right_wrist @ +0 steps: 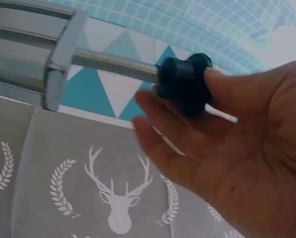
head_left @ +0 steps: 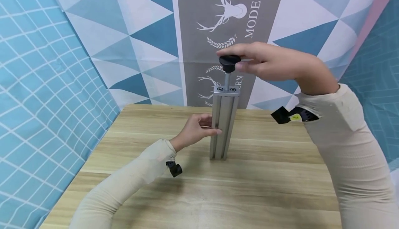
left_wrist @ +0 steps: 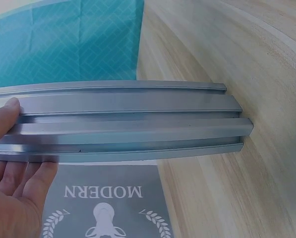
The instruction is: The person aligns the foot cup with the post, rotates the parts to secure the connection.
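1. Profile (head_left: 222,118) is standing on end on the table (head_left: 265,187), lower end touching the top, roughly upright.
2. End plate (head_left: 226,92) is capping its upper end; two screw heads are showing there. Rod (head_left: 227,80) is sticking up out of the plate and carrying the black knob (head_left: 229,63).
3. Left hand (head_left: 195,129) is gripping the profile around mid-height: thumb on the near face, fingers round the side edge. Narrow grip, bracing it.
4. Right hand (head_left: 271,62) is holding the knob loosely between thumb and fingers. Right-wrist view is blurring; can't tell how tight.
5. Step in hand, my read: working the knob while the left is steadying. Can't tell if it's spinning or being pushed.
6. Next move is probably calling for a firmer left brace and force along the rod's line; side load could be tipping the narrow foot.
7. Patterned sheet (head_left: 152,38) is hanging behind.
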Tool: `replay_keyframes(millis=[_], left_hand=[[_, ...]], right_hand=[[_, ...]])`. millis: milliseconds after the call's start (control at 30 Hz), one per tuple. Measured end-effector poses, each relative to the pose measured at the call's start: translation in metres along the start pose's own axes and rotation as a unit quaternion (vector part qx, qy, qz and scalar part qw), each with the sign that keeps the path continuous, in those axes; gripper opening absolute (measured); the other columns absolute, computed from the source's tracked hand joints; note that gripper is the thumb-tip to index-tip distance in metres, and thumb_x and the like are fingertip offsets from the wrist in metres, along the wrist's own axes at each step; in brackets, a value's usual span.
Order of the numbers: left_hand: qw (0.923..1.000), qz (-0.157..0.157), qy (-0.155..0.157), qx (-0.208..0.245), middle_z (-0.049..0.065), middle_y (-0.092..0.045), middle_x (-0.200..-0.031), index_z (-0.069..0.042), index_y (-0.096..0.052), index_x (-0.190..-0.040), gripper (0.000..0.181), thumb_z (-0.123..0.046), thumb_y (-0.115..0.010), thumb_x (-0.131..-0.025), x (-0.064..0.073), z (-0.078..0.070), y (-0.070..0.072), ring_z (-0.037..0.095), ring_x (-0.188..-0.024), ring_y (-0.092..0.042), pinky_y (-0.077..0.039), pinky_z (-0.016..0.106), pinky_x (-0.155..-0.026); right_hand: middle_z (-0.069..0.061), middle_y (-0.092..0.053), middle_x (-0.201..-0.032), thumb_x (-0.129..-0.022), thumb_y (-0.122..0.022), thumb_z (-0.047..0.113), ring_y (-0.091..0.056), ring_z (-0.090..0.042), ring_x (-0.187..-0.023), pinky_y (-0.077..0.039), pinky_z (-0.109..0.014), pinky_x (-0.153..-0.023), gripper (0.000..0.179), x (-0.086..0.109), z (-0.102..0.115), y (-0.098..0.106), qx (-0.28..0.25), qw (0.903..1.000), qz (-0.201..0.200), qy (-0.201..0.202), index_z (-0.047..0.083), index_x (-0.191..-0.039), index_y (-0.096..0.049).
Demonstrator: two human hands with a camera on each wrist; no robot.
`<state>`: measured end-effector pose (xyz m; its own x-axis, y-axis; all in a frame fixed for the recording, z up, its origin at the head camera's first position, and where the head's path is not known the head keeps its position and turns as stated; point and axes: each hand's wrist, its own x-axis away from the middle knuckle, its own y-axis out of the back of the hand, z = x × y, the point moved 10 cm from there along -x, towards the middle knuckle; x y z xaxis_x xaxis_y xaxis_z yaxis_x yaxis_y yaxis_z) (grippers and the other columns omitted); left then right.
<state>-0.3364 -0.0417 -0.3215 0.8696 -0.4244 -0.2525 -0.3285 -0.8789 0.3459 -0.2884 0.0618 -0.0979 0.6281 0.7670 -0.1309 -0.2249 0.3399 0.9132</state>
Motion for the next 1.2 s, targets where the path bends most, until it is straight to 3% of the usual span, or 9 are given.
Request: replay_keyframes(millis=[167,300,467,567,667,800,933,1067,1200], left_hand=[[1.0,0.006,0.0,0.003,0.009,-0.072,-0.1,-0.005,-0.069,-0.109,0.033,-0.014,-0.079,-0.079,0.001,-0.002,0.0,0.018,-0.094,-0.069,-0.054,0.029,-0.079],[0.9999,0.009,0.003,0.005,0.008,-0.072,-0.1,-0.005,-0.069,-0.11,0.034,-0.014,-0.079,-0.079,0.002,-0.002,-0.001,0.018,-0.095,-0.069,-0.054,0.03,-0.08],[0.9999,0.009,0.003,0.005,0.008,-0.072,-0.1,-0.006,-0.069,-0.11,0.034,-0.014,-0.079,-0.079,0.002,-0.002,-0.001,0.018,-0.095,-0.068,-0.054,0.03,-0.08],[0.9999,0.011,0.003,0.005,0.008,-0.072,-0.101,-0.005,-0.069,-0.11,0.033,-0.014,-0.079,-0.079,0.002,-0.002,-0.002,0.018,-0.096,-0.068,-0.053,0.03,-0.08],[0.9999,0.011,0.005,0.004,0.007,-0.072,-0.101,-0.006,-0.069,-0.11,0.034,-0.014,-0.079,-0.079,0.002,-0.002,-0.002,0.018,-0.096,-0.068,-0.053,0.03,-0.081],[1.0,0.007,0.003,0.002,0.008,-0.071,-0.101,-0.005,-0.069,-0.109,0.033,-0.013,-0.079,-0.079,0.002,-0.004,-0.001,0.018,-0.096,-0.068,-0.054,0.03,-0.08],[1.0,0.004,-0.002,0.002,0.009,-0.072,-0.1,-0.004,-0.069,-0.108,0.032,-0.013,-0.079,-0.079,0.002,-0.004,-0.001,0.019,-0.096,-0.068,-0.054,0.03,-0.079],[1.0,0.005,-0.005,0.005,0.01,-0.072,-0.099,-0.002,-0.069,-0.108,0.033,-0.012,-0.079,-0.078,0.001,-0.004,-0.002,0.018,-0.094,-0.069,-0.054,0.029,-0.079],[0.9999,0.007,-0.005,0.008,0.011,-0.072,-0.098,-0.001,-0.068,-0.109,0.035,-0.011,-0.08,-0.078,0.001,-0.004,-0.002,0.019,-0.092,-0.069,-0.054,0.029,-0.079]], right_hand=[[-0.012,-0.061,-0.115,-0.095,-0.059,0.023,-0.06,-0.023,-0.096,-0.043,-0.026,-0.079,0.042,-0.005,-0.01,0.01,-0.008,0.9939,-0.092,-0.061,0.005,-0.133,-0.053],[-0.011,-0.059,-0.098,-0.084,-0.07,0.042,-0.053,-0.022,-0.085,-0.041,-0.033,-0.074,0.051,-0.001,-0.019,0.015,0.005,0.974,-0.185,-0.131,0.002,-0.113,-0.058],[-0.01,-0.053,-0.088,-0.079,-0.072,0.051,-0.05,-0.024,-0.075,-0.038,-0.038,-0.065,0.055,0.005,-0.021,0.015,0.026,0.9532,-0.252,-0.165,0.003,-0.096,-0.052],[-0.012,-0.052,-0.087,-0.08,-0.07,0.053,-0.05,-0.026,-0.075,-0.038,-0.039,-0.064,0.057,0.007,-0.02,0.014,0.041,0.9522,-0.249,-0.172,0.002,-0.097,-0.051],[-0.013,-0.058,-0.106,-0.084,-0.065,0.054,-0.057,-0.027,-0.089,-0.045,-0.042,-0.075,0.063,0.006,-0.017,0.011,0.038,0.9648,-0.206,-0.16,0.002,-0.117,-0.051],[-0.01,-0.05,-0.138,-0.096,-0.054,0.04,-0.053,-0.026,-0.118,-0.041,-0.047,-0.098,0.059,0.001,-0.01,0.004,-0.033,0.9895,-0.112,-0.085,0.008,-0.144,-0.04],[-0.009,-0.053,-0.135,-0.1,-0.05,0.022,-0.055,-0.021,-0.113,-0.042,-0.03,-0.094,0.046,0.0,-0.009,0.002,-0.079,0.9944,-0.061,-0.036,0.012,-0.145,-0.044],[-0.011,-0.062,-0.116,-0.093,-0.064,0.025,-0.059,-0.021,-0.095,-0.044,-0.022,-0.075,0.043,-0.002,-0.02,0.009,-0.074,0.9877,-0.114,-0.077,0.007,-0.131,-0.057],[-0.009,-0.06,-0.097,-0.079,-0.074,0.046,-0.054,-0.022,-0.082,-0.043,-0.03,-0.069,0.053,0.001,-0.033,0.014,-0.051,0.9624,-0.214,-0.159,0.003,-0.107,-0.059]])
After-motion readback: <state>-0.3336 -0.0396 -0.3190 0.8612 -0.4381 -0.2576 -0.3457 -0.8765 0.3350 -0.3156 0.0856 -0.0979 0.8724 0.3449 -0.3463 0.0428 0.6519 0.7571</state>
